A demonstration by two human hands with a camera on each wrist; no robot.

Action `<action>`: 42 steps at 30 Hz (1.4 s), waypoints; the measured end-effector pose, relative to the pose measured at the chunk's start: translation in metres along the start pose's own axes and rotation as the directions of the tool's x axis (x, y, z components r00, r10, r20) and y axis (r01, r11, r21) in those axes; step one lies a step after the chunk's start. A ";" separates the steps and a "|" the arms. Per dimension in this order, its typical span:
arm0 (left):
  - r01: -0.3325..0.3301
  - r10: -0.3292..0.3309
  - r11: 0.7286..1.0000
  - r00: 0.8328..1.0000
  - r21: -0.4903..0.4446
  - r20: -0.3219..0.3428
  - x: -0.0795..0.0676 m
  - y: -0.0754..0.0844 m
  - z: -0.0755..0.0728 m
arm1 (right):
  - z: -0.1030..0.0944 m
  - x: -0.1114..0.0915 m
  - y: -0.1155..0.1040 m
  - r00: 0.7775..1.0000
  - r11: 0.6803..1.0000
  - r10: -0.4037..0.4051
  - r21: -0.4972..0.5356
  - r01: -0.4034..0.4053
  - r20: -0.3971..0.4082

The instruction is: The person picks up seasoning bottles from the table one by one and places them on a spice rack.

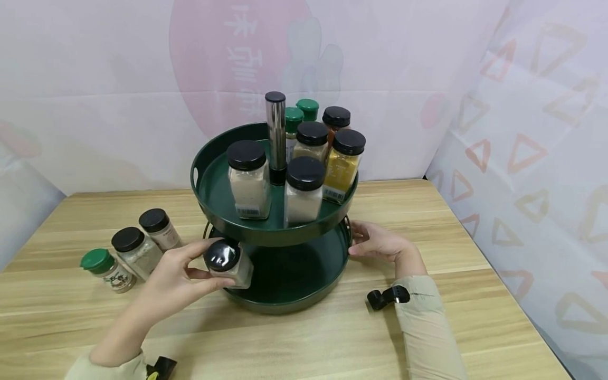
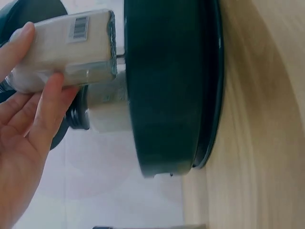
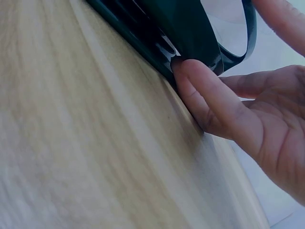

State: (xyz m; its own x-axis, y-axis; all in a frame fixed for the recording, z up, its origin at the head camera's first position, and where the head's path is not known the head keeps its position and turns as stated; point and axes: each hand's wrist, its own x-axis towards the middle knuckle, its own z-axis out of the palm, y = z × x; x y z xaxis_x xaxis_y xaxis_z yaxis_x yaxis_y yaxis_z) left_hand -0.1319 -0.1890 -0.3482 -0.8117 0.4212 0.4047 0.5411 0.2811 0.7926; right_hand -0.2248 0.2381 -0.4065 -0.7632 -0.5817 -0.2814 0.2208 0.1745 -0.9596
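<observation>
My left hand (image 1: 187, 274) grips a square spice jar (image 1: 239, 272) with a black lid and pale powder inside. It holds the jar at the left front edge of the lower tier (image 1: 294, 303) of a dark green two-tier rack. In the left wrist view the jar's base (image 2: 97, 47) with a barcode label is above the tier wall (image 2: 164, 95). Another jar (image 2: 107, 105) stands inside behind it. My right hand (image 1: 382, 245) holds the lower tier's right side; in the right wrist view fingertips (image 3: 190, 71) touch the tier's wall near its bottom edge.
On the upper tier (image 1: 280, 237) stand several spice jars, including a yellow one (image 1: 340, 166), around a chrome post (image 1: 276, 132). Left on the wooden table are a green-lidded shaker (image 1: 111, 272) and two black-lidded jars, one tall (image 1: 142, 256), one slimmer (image 1: 163, 232).
</observation>
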 end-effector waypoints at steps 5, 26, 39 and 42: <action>0.056 -0.055 0.997 0.998 0.048 -0.008 0.001 0.000 0.008 | 0.000 0.001 0.001 1.000 1.000 0.007 -0.007 -0.007 -0.007; 0.185 -0.183 0.968 0.983 0.168 -0.029 0.003 -0.021 0.017 | 0.002 -0.001 -0.001 1.000 1.000 -0.005 -0.017 0.005 -0.004; 0.215 -0.214 0.957 0.977 0.193 -0.024 0.002 -0.027 0.017 | 0.000 0.001 0.001 1.000 1.000 0.002 -0.031 -0.002 -0.012; 0.225 -0.227 0.955 0.974 0.191 -0.015 0.001 -0.027 0.017 | 0.000 0.001 0.001 1.000 1.000 0.004 -0.025 -0.005 -0.016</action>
State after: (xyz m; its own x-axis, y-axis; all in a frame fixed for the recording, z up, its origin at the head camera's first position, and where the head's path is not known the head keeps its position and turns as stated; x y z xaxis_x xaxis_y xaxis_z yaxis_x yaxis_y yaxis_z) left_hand -0.1440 -0.1817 -0.3771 -0.9164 0.3336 0.2212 0.3761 0.5285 0.7611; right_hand -0.2258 0.2376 -0.4083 -0.7716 -0.5685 -0.2853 0.2091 0.1968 -0.9579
